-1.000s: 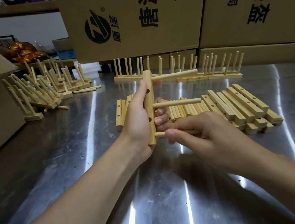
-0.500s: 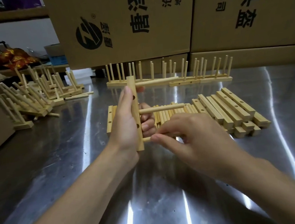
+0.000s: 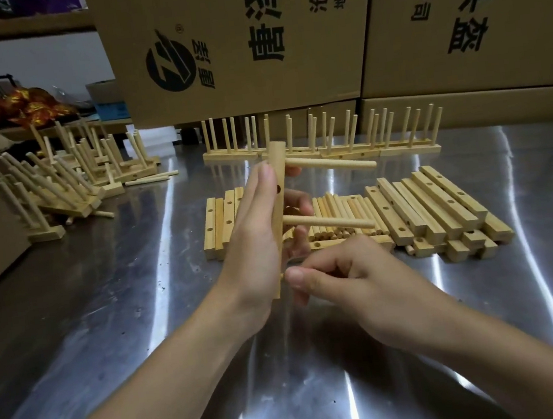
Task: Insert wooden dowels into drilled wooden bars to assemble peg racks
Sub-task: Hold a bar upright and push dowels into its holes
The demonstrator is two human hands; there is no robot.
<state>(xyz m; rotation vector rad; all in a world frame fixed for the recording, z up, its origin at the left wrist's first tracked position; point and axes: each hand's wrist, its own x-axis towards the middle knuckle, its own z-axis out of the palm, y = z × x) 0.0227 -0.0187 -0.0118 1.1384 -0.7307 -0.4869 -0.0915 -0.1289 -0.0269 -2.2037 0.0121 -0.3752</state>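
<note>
The left hand (image 3: 255, 246) grips the drilled bar (image 3: 276, 161) and holds it upright above the bench (image 3: 108, 314). Two dowels (image 3: 328, 222) are fitted and project to the right. The right hand (image 3: 355, 279) is curled, thumb and forefinger pinched at the bar's lowest hole on what is judged to be a third dowel, itself hidden by the fingers. To seat it well, keep it parallel to the fitted pair, brace the bar firmly, and press straight in with a slight twist.
</note>
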